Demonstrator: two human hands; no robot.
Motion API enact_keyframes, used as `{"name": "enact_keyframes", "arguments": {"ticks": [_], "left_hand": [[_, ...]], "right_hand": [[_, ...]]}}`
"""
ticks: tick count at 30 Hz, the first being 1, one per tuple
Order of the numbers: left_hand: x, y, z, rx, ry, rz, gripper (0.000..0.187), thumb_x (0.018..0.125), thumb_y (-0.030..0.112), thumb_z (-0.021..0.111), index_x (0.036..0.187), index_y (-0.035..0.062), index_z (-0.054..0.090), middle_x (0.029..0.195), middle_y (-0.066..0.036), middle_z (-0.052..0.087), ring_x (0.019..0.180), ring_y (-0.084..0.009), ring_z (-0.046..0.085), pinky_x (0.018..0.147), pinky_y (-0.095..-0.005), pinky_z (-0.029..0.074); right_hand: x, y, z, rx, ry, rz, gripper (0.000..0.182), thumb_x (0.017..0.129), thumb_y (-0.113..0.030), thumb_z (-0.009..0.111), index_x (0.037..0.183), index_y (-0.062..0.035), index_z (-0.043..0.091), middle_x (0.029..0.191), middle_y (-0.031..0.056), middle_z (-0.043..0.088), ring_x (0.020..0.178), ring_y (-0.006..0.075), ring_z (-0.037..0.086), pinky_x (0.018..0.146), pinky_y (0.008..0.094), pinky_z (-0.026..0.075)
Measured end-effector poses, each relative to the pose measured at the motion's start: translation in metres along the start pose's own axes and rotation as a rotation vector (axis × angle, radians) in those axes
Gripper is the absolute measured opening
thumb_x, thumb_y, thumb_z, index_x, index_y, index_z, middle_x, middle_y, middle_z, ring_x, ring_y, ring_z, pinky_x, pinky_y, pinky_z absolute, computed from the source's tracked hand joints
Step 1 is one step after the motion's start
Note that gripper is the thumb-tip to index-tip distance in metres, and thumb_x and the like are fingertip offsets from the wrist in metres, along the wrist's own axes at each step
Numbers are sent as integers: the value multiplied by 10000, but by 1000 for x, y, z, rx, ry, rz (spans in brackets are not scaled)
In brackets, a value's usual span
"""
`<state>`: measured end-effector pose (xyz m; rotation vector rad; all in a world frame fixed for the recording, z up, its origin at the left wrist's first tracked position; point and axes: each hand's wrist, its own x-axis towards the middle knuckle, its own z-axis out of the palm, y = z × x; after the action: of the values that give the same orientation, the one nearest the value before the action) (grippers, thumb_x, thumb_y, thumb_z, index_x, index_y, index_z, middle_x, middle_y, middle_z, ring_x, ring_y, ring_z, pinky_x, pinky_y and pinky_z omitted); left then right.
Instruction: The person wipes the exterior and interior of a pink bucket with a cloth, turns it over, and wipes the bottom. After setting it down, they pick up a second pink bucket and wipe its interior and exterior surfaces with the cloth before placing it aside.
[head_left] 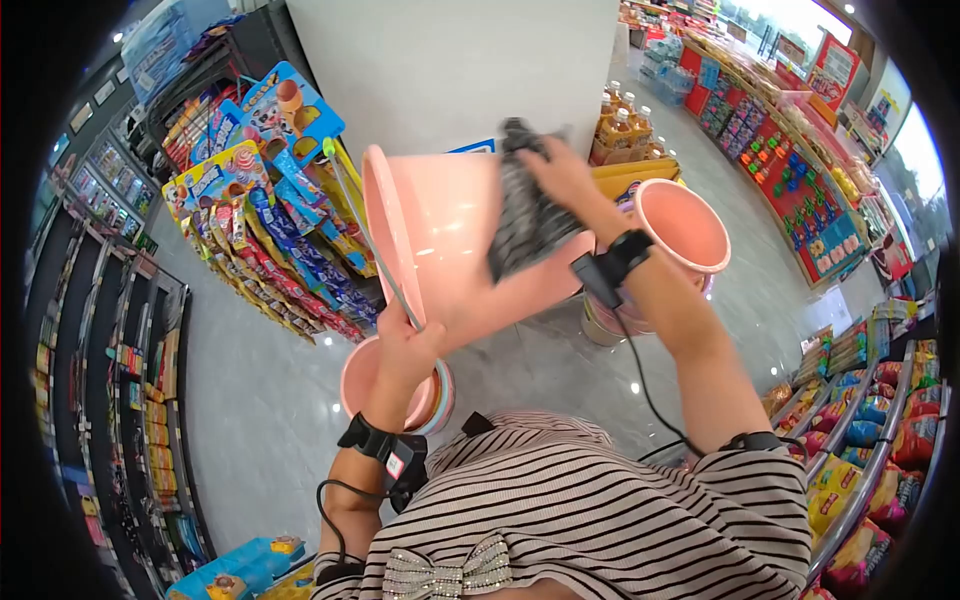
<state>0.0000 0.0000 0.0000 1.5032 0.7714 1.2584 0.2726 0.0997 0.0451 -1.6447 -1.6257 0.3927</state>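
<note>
A large pink plastic bucket lies tilted on its side in front of me, its mouth and thick rim facing left. My left hand is closed at the lower part of that rim. A thin metal rod with a yellow-green end runs up from this hand across the rim. My right hand, smeared a little by motion, is closed on a dark grey patterned cloth, which hangs against the bucket's outer wall near its base. Black straps with cables sit on both wrists.
Below the bucket stand stacked pails at left and a pink bucket stack at right. A snack rack is close on the left. Bottled drinks stand behind, beside a white column. Shelves of packets line the right.
</note>
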Motion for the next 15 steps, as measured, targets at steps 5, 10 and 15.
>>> {"name": "enact_keyframes", "arguments": {"ticks": [5, 10, 15], "left_hand": [[-3, 16, -9, 77, -51, 115, 444, 622, -32, 426, 1060, -64, 492, 835, -37, 564, 738, -86, 502, 662, -215, 422], [12, 11, -9, 253, -110, 2, 413, 608, -36, 440, 1015, -60, 503, 737, -30, 546, 676, -85, 494, 610, -223, 428], [16, -1, -5, 5, 57, -169, 345, 598, -68, 415, 923, -54, 533, 699, -9, 539, 560, -64, 495, 472, -187, 375]], "right_hand": [[-4, 35, 29, 62, 215, 108, 689, 802, -467, 464, 1180, 102, 372, 1156, 296, 438, 1079, 409, 428, 916, 418, 341], [-75, -63, 81, 190, 239, -354, 571, 821, -267, 509, 1230, 82, 316, 1284, 249, 326, 1217, 363, 287, 1019, 386, 209], [-49, -81, 73, 90, 130, -515, 488, 789, -308, 535, 1140, 20, 448, 1217, 194, 428, 1121, 363, 392, 956, 392, 306]]}}
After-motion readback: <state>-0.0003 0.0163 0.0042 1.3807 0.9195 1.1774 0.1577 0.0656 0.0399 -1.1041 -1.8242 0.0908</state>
